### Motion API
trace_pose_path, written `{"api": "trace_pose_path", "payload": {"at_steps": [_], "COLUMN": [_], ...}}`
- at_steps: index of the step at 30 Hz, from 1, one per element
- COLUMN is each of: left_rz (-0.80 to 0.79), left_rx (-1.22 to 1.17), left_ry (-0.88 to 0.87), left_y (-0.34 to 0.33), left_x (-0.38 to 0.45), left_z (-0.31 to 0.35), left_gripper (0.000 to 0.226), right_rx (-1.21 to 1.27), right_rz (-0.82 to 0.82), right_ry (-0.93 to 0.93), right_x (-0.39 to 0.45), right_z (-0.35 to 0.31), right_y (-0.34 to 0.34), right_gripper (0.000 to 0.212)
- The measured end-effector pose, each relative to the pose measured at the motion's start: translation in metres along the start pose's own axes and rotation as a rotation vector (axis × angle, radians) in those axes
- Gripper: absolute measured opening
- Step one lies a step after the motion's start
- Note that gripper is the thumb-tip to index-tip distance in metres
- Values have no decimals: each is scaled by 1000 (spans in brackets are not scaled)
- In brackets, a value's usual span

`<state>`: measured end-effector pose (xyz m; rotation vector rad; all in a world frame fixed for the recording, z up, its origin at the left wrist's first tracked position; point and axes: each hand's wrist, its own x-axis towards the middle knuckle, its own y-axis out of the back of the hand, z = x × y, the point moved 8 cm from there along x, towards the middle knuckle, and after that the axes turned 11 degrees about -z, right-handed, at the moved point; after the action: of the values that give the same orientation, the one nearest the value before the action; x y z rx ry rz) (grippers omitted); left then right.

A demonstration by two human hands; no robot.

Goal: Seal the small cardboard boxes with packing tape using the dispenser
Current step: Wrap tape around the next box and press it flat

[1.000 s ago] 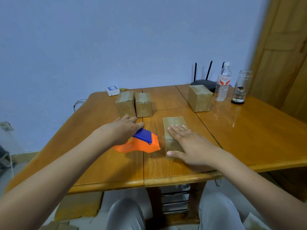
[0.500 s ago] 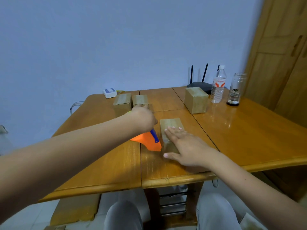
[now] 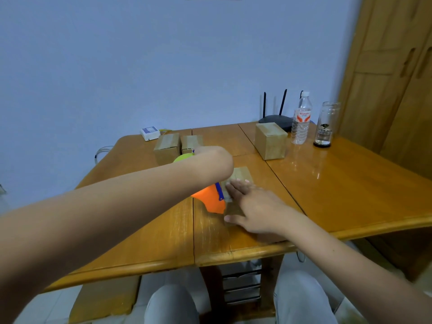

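The small cardboard box (image 3: 240, 176) being sealed is lying flat near the front edge of the wooden table (image 3: 350, 188), between the two forearms. The right hand (image 3: 257, 206) is resting on top of it with fingers straight and spread, pressing it down. The orange tape dispenser (image 3: 211, 198) is tilting against the box's left edge, its blue part touching the cardboard. The left hand (image 3: 214, 157) is gripping the dispenser from above, though its fingers are hidden behind the wrist. The box is looking light and likely to slide on the glossy wood, so holding it flat from above seems wise; its thin walls may dent under hard pressure. The dispenser is looking rigid and best held by its handle. Farther back, two taped boxes (image 3: 167, 146) are standing side by side, a taller box (image 3: 271, 141) is sitting to the right, and beyond it are a router (image 3: 277, 119), a water bottle (image 3: 301, 120) and a glass jar (image 3: 326, 125).
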<state>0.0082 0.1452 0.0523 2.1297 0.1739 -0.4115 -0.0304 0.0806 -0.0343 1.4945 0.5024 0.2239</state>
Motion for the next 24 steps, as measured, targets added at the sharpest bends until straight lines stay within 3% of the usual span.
{"api": "trace_pose_path", "payload": {"at_steps": [3,7,11,17,19,21,24], "left_rz": [71,6,-41,-14,-100,-157,-93], "left_rx": [56,339,462,451,473,257,185], "left_ry": [-83,-98,-66,-134,-203,-101,-27], "left_y": [0,-13,-25,-39,-51,-64,-54], "left_x": [3,-3,0,12,8,10,6], "left_z": [-4,-12,-28,-22,-19,-37,-66], "left_gripper": [35,17,36,25,22,22,37], "right_rx": [-1,-4,-15,-25,-25,-32,-48], "right_rz": [5,26,19,0,-12,-27,-25], "right_ry": [4,5,5,0,0,-5,-13], "right_x": [-1,0,3,3,3,4,3], "right_z": [0,0,1,-1,0,1,0], "right_y": [0,0,-3,-4,-4,-5,-4], "right_gripper": [88,88,87,87,86,86,87]}}
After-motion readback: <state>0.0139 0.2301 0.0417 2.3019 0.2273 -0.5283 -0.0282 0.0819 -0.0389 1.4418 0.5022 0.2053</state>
